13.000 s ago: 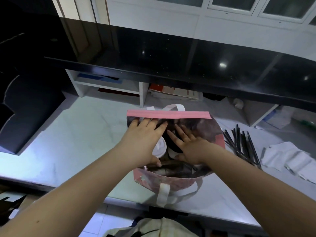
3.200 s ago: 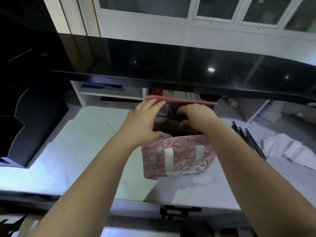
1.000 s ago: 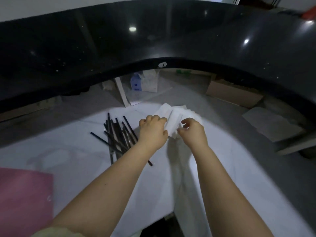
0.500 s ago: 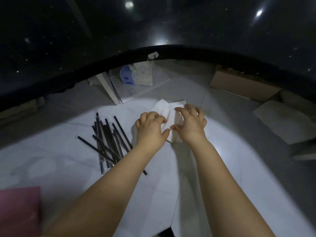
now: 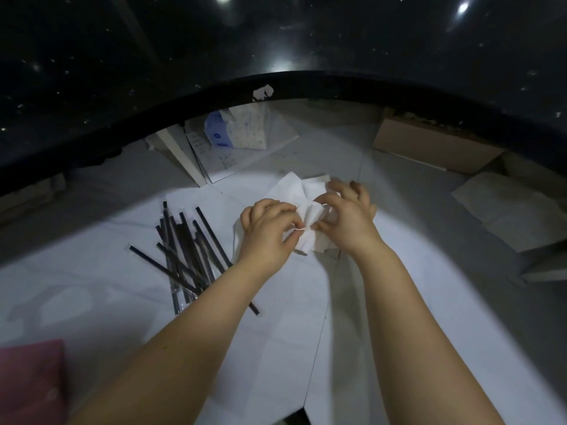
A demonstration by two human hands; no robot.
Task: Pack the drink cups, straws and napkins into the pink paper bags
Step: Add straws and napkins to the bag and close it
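Our left hand [image 5: 268, 231] pinches a fold of the white napkins [image 5: 302, 191]. Our right hand [image 5: 348, 219] curls its fingers onto them from the other side, on the pale counter [image 5: 399, 332]. Black straws [image 5: 187, 250] lie scattered just left, and a pink bag [image 5: 30, 378] shows at the near-left corner.

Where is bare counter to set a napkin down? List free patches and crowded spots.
Free: white counter between the forearms; the stretch between the black wrapped straws and the pink paper bag; right of the right hand. Crowded: the white paper napkins, pinched by both hands, left hand beside the straws.
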